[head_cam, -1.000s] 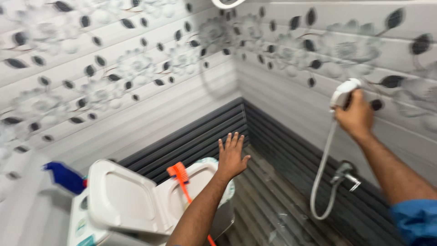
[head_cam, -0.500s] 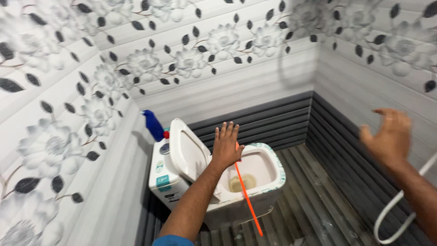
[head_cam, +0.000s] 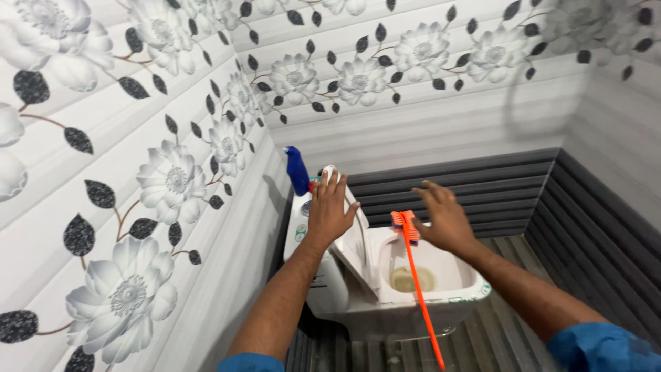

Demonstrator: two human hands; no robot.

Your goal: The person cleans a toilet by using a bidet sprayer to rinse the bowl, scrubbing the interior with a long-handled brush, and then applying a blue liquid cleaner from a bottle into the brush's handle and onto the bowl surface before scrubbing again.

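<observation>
A white toilet (head_cam: 451,303) stands in the corner with its lid (head_cam: 358,251) raised against the cistern (head_cam: 301,231). My left hand (head_cam: 329,210) lies flat on the lid's top edge, fingers stretched upward. An orange brush (head_cam: 405,227) leans on the bowl's rim, and its long orange handle (head_cam: 423,310) slants down toward the floor. My right hand (head_cam: 444,219) hovers just right of the brush head with fingers spread, holding nothing. The bowl holds yellowish water (head_cam: 412,279).
A blue spray bottle (head_cam: 297,170) stands on the cistern against the flowered wall (head_cam: 172,179). Dark ribbed panels (head_cam: 475,186) line the lower walls, and the same ribbed grey covers the floor (head_cam: 496,337). The left wall is close beside the toilet.
My right hand has let go of the white hand sprayer and swung left to the brush head. My left hand has moved onto the lid's top edge. The view has turned left.
</observation>
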